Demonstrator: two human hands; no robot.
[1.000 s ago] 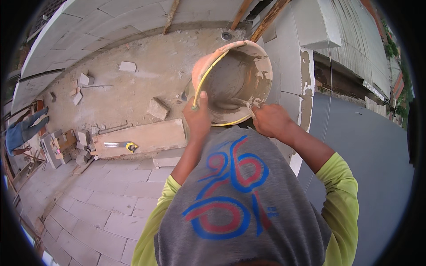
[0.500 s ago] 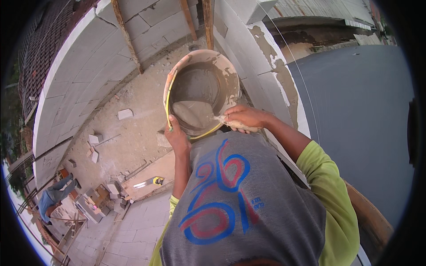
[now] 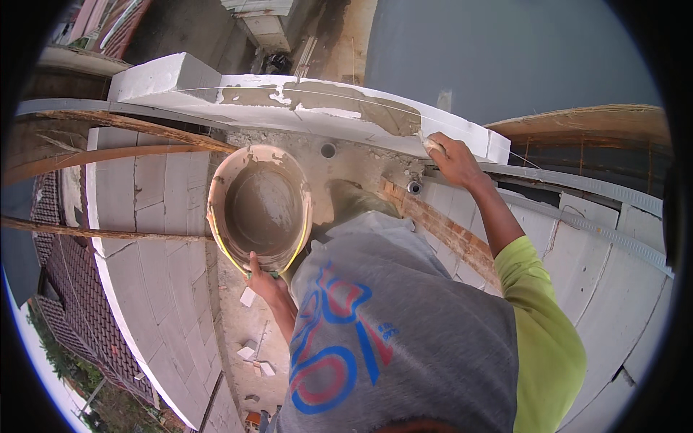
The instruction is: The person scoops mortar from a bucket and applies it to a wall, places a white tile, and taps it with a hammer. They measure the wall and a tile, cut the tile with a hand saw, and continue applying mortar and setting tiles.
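Head: left fingers (image 3: 254, 263) on bucket (image 3: 234, 164)

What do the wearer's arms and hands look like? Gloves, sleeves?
Left hand and right hand: bare, no gloves. Right sleeve: plain lime green, stopping short of the wrist. Left sleeve isn't visible. Shirt body: grey, blue-and-red graphic.

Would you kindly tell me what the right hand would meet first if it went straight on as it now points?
The right hand would likely meet the white block wall beside the grey mortar, though depth is unclear.
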